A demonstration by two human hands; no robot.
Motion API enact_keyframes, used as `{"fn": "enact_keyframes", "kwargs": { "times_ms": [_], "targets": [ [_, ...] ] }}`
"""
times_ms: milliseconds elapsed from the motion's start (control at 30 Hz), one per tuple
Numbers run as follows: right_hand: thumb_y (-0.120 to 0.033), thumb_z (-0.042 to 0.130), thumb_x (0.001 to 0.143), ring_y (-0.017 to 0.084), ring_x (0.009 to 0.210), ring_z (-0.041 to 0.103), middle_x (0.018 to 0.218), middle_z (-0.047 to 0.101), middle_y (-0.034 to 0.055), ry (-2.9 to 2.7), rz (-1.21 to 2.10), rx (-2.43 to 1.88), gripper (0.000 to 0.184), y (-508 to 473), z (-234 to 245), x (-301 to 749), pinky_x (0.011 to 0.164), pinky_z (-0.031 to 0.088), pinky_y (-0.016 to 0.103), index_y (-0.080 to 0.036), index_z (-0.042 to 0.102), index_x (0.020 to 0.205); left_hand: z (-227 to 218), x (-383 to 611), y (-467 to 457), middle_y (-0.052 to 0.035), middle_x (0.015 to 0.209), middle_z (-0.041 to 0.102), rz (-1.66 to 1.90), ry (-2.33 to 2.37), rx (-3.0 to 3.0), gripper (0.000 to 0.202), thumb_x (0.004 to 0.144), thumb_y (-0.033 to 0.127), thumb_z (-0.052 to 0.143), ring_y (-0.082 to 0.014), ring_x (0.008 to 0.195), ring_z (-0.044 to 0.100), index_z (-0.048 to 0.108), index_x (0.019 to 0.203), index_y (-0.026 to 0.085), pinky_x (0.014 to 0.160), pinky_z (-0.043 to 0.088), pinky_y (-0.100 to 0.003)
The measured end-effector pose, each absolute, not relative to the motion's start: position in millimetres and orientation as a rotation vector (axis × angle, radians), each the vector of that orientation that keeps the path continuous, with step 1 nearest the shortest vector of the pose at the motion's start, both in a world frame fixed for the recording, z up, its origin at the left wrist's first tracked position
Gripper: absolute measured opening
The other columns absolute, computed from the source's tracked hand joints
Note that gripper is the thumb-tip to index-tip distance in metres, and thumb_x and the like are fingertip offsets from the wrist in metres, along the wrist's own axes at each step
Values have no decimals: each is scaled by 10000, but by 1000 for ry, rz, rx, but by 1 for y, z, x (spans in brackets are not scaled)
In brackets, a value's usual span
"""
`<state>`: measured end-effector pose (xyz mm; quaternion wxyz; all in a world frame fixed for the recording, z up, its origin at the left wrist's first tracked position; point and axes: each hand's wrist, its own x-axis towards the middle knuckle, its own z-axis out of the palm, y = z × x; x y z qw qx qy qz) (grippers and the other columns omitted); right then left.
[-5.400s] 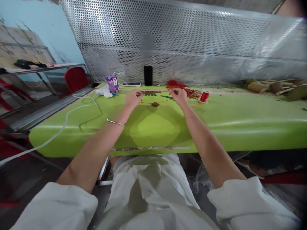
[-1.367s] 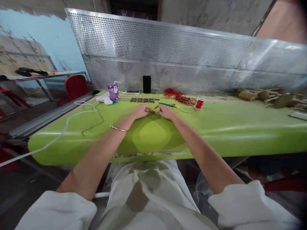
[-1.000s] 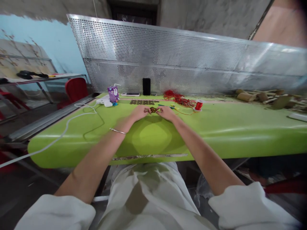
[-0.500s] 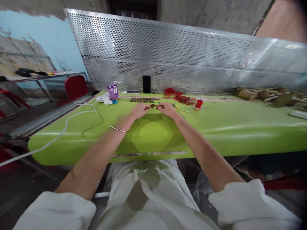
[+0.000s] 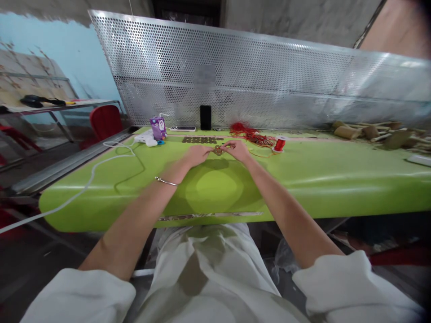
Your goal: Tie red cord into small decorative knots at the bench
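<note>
Between my two hands, just above the green table (image 5: 303,175), is a small brown cluster of round, coin-like pieces (image 5: 218,150). My left hand (image 5: 198,155) pinches its left edge, with a bracelet round that wrist. On the right edge, the fingertips of my right hand (image 5: 236,150) are closed. A row of similar brown round pieces (image 5: 200,140) lies flat on the table behind my left hand. To the right of my right hand a spool of red thread (image 5: 279,144) stands upright, and a thin orange-red thread runs from near it toward that hand.
Tangled red threads (image 5: 247,133) lie behind my right hand. A purple carton (image 5: 158,128), a white cable (image 5: 97,167) and a pale phone (image 5: 182,128) are on the left. A dark phone (image 5: 205,118) leans on the perforated metal panel (image 5: 269,76). Wooden pieces (image 5: 370,132) are piled far right.
The brown cluster has turned and shows its round pieces more fully. My right hand has shifted slightly right and up, its fingers repositioned; my left hand has barely moved.
</note>
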<state>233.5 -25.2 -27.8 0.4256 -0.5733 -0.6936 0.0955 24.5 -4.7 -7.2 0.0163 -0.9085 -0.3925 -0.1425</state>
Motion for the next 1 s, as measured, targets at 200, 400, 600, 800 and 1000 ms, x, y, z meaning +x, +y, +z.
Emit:
{"fn": "enact_keyframes", "kwargs": {
  "times_ms": [200,400,600,800,1000],
  "targets": [
    [-355,695,835,119,547,417,561,471,-36,-1789,106,-1506,209,-32,-25,231,567,278,259,-171,754,915,-8,24,-3,-70,914,739,-498,-1212,-2810,311,886,156,461,-236,815,659,756,971,204,729,464,-309],
    [-343,683,850,151,652,518,711,617,16,-1929,-40,-1600,168,-35,-23,226,594,311,250,-204,743,923,-7,23,-4,-40,819,714,-605,-1171,-2896,302,859,113,432,-193,750,634,725,853,187,687,444,-281],
    [-199,675,826,152,698,538,811,674,40,-2177,-10,-1568,173,-36,-27,223,643,350,247,-183,738,986,-11,22,-1,-51,824,701,-630,-1169,-2930,316,891,131,433,-189,686,609,652,1114,172,640,424,-271],
    [-179,625,809,186,817,586,866,665,47,-2194,70,-1541,241,-38,-29,231,757,420,285,-192,728,1027,-10,22,-1,-45,1044,733,-430,-1190,-3005,395,865,87,446,-205,861,658,706,1128,225,757,464,-269],
    [-300,456,970,201,1072,568,1080,627,74,-1930,14,-1157,212,-101,-4,187,923,438,335,-225,647,1020,-5,20,-10,-72,1089,731,-451,-1193,-3043,383,854,52,454,-224,976,668,726,1097,170,876,481,-289]
  ]
}}
